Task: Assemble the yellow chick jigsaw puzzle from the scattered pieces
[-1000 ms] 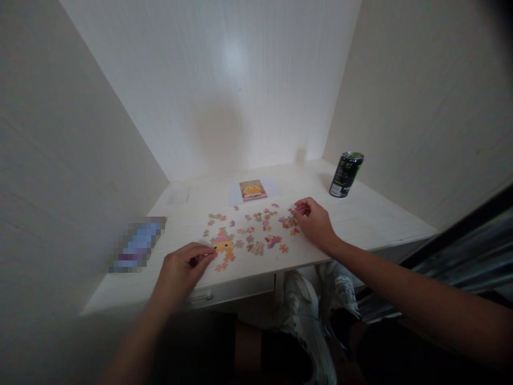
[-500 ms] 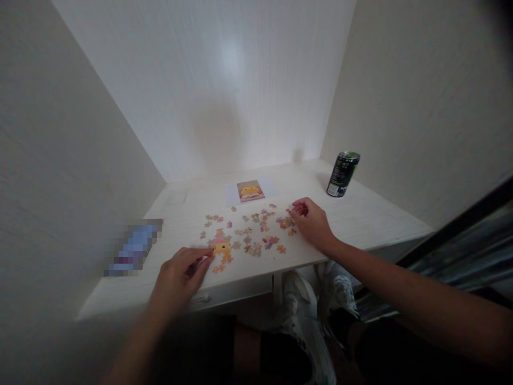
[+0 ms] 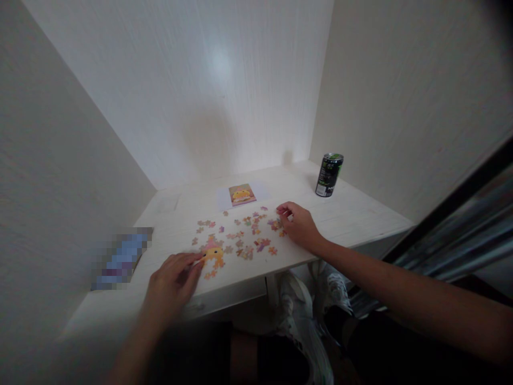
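Left hand (image 3: 173, 282): resting flat near the table's (image 3: 352, 216) near-left edge, fingers loosely extended and holding nothing, fingertips touching the joined yellow-and-pink puzzle section (image 3: 212, 252). Right hand (image 3: 297, 224): at the right end of the scattered loose puzzle pieces (image 3: 248, 235), fingers curled together as if pinching a piece, though whether one is held cannot be told. Far of the pieces, a small reference picture (image 3: 241, 194) on white paper; far right, an upright dark can (image 3: 328, 175); near left, a blurred blue item (image 3: 120, 259).
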`<control>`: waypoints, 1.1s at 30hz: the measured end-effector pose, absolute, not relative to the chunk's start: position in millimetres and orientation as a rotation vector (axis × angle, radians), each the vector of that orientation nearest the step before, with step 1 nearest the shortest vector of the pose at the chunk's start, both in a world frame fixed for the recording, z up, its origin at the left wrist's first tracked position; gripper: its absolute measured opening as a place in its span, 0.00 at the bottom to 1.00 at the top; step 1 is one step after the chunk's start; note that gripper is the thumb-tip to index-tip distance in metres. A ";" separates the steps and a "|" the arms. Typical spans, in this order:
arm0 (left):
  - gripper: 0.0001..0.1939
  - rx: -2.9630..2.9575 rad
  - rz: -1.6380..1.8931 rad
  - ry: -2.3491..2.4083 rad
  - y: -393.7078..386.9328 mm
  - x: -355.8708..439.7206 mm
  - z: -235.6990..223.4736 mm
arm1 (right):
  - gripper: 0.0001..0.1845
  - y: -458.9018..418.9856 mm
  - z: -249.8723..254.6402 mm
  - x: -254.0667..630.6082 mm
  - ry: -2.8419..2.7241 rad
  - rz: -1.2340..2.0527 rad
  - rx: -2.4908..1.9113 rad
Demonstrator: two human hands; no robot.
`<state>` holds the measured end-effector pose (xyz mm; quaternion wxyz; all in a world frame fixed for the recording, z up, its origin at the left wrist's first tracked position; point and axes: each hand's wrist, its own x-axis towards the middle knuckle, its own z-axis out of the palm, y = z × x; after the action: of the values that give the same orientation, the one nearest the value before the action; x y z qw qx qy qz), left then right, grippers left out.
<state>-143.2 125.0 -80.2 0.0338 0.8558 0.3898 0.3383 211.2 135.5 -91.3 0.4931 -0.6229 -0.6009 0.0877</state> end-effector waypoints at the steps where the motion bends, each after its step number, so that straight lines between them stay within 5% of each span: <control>1: 0.11 2.626 1.042 1.224 125.0 -142.9 -80.6 | 0.12 135.6 -91.7 211.8 -1.451 0.218 -1.513; 20: 0.14 2.535 0.973 1.411 127.0 -138.1 -83.9 | 0.08 135.0 -93.3 212.8 -1.329 0.357 -1.469; 33: 0.12 2.554 1.003 1.398 126.1 -136.8 -84.8 | 0.16 140.9 -98.0 224.0 -0.926 0.276 -1.432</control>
<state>-136.8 126.1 -84.8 0.0312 0.8289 0.4537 0.3256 224.0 140.9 -98.0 0.6494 -0.6304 -0.4076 0.1215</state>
